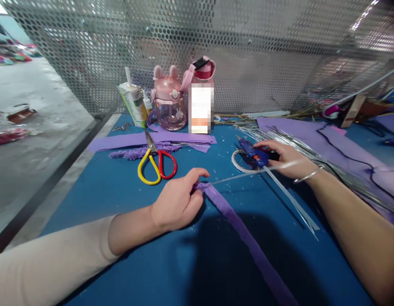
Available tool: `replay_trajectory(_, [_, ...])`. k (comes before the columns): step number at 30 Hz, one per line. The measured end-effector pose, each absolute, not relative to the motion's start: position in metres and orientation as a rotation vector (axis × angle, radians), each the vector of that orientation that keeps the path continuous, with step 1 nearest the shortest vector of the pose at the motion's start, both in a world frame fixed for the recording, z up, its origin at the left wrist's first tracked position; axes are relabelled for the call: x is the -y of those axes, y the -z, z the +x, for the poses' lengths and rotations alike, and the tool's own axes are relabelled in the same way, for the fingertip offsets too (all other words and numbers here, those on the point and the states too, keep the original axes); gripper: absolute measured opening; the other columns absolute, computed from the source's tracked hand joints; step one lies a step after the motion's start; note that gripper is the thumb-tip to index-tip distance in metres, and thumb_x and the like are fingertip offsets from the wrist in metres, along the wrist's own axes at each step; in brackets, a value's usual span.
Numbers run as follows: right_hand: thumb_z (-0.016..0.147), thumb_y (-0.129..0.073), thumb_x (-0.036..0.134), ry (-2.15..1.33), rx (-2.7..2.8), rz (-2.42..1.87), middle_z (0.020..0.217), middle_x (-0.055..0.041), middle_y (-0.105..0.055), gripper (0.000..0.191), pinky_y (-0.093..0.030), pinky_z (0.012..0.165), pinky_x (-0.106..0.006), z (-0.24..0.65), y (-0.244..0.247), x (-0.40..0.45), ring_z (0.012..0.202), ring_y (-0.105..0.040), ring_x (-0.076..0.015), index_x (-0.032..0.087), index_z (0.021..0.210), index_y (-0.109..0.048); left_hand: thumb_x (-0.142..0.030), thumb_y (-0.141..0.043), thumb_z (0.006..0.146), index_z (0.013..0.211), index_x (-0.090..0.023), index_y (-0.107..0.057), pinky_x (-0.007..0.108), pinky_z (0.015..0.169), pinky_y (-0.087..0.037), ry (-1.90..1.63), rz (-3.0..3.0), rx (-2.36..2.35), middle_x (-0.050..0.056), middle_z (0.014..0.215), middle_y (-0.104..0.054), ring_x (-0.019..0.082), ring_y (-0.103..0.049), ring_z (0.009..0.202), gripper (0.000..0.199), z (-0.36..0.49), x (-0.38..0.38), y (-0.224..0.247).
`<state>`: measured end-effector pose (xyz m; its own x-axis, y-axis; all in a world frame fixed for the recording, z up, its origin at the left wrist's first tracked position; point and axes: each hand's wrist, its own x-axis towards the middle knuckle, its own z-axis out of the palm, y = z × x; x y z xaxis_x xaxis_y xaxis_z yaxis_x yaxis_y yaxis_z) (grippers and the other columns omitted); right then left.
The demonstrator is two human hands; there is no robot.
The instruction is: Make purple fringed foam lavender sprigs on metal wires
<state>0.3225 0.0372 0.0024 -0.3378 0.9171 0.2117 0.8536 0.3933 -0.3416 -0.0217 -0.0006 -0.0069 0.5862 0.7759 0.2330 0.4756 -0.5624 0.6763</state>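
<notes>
My left hand (179,202) is closed, pinching the end of a purple fabric strip (232,216) wound on a thin wire (235,176). The strip trails down to the front edge of view. From my left fingers the wire runs right and crosses in front of my right hand (288,159), blurred. My right fingers curl around a blue glue gun (252,152) whose nozzle points away to the left; part of its handle is hidden. Under the gun is a white ring, like a tape roll (237,163). Scissors (158,163) with yellow and red handles lie beyond my left hand.
Behind the scissors are purple strips (120,142) and a fuzzy purple stem (128,154). A drink carton (135,106), a pink bottle (169,110) and a lit phone screen (201,104) stand by the mesh wall. Silvery wires (299,148) and a black cord (346,151) lie right.
</notes>
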Motion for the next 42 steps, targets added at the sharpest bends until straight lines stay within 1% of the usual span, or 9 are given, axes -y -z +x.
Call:
replay_trajectory(6, [0.071,-0.050,0.009,-0.208,2.409,-1.481,0.121,-0.0099,-0.057,0.052,-0.041,0.095,-0.043,0.310,0.000,-0.035,0.108,-0.055,-0.0251,0.018,0.122,-0.049,-0.025,-0.028,0.091,0.106,-0.019,-0.055,0.023,0.051,-0.033,-0.642,1.676,-0.789,-0.002,0.067,-0.047,0.010,-0.040,0.057,0.031,-0.016,0.005,0.004])
replay_trajectory(12, [0.065,-0.048,0.004,-0.087,2.589,-1.512,0.127,-0.0077,-0.055,0.063,-0.040,0.096,-0.047,0.301,-0.009,-0.032,0.113,-0.052,-0.0277,0.020,0.126,-0.049,-0.028,-0.036,0.089,0.086,-0.016,-0.060,0.021,0.048,-0.027,-0.542,1.555,-0.816,-0.003,0.063,-0.045,0.009,-0.036,0.054,0.027,-0.011,0.005,0.003])
replay_trajectory(17, [0.066,-0.045,0.002,0.157,2.261,-1.596,0.113,-0.0117,-0.063,0.047,-0.040,0.095,-0.046,0.268,-0.030,-0.008,0.107,-0.055,-0.0294,0.014,0.109,-0.061,-0.031,-0.032,0.091,0.069,-0.015,-0.056,0.021,0.047,-0.025,-0.536,1.498,-0.786,-0.003,0.060,-0.045,0.008,-0.033,0.051,0.036,-0.012,0.003,0.002])
replay_trajectory(19, [0.073,-0.044,0.004,-0.059,2.126,-1.579,0.099,-0.0070,-0.068,0.033,-0.046,0.086,-0.038,0.244,-0.035,0.009,0.090,-0.062,-0.0228,0.016,0.095,-0.065,-0.030,-0.032,0.091,0.068,-0.014,-0.055,0.021,0.046,-0.024,-0.527,1.474,-0.788,-0.003,0.058,-0.044,0.008,-0.032,0.050,0.037,-0.013,0.002,0.002])
replay_trajectory(21, [0.080,-0.043,0.010,-0.504,2.055,-1.561,0.089,-0.0029,-0.069,0.029,-0.049,0.076,-0.031,0.220,-0.034,0.024,0.082,-0.063,-0.0183,0.019,0.098,-0.063,-0.027,-0.034,0.089,0.070,-0.014,-0.056,0.020,0.045,-0.023,-0.525,1.451,-0.797,-0.003,0.057,-0.043,0.007,-0.031,0.049,0.032,-0.012,0.002,0.003])
replay_trajectory(24, [0.086,-0.039,0.015,-1.073,1.962,-1.428,0.085,-0.0024,-0.067,0.027,-0.048,0.068,-0.027,0.195,-0.021,0.034,0.075,-0.061,-0.0159,0.019,0.097,-0.063,-0.025,-0.037,0.087,0.073,-0.015,-0.056,0.020,0.044,-0.022,-0.541,1.460,-0.816,-0.004,0.057,-0.043,0.007,-0.030,0.048,0.026,-0.011,0.003,0.003])
replay_trajectory(27, [0.086,-0.041,0.018,-1.329,1.804,-1.338,0.079,-0.0024,-0.064,0.021,-0.047,0.058,-0.025,0.187,-0.006,0.032,0.065,-0.058,-0.0138,0.019,0.089,-0.062,-0.025,-0.040,0.087,0.075,-0.015,-0.056,0.019,0.044,-0.023,-0.557,1.504,-0.839,-0.003,0.059,-0.048,0.006,-0.032,0.048,0.023,-0.011,0.004,0.002])
replay_trajectory(34, [0.075,-0.064,0.024,-1.472,1.482,-1.230,0.074,-0.0007,-0.064,0.013,-0.044,0.054,-0.023,0.183,0.005,0.031,0.061,-0.057,-0.0121,0.019,0.086,-0.058,-0.027,-0.040,0.086,0.077,-0.015,-0.056,0.018,0.042,-0.024,-0.469,1.491,-0.830,-0.004,0.059,-0.050,0.006,-0.033,0.045,0.022,-0.010,0.006,0.003])
replay_trajectory(42, [0.075,-0.063,0.017,-1.104,1.772,-1.225,0.073,0.0000,-0.061,0.001,-0.042,0.063,-0.025,0.182,-0.001,0.034,0.068,-0.054,-0.0133,0.018,0.076,-0.063,-0.028,-0.044,0.086,0.080,-0.015,-0.059,0.019,0.053,-0.034,-0.490,1.732,-0.821,-0.002,0.065,-0.053,0.009,-0.043,0.059,0.020,-0.010,0.009,0.000])
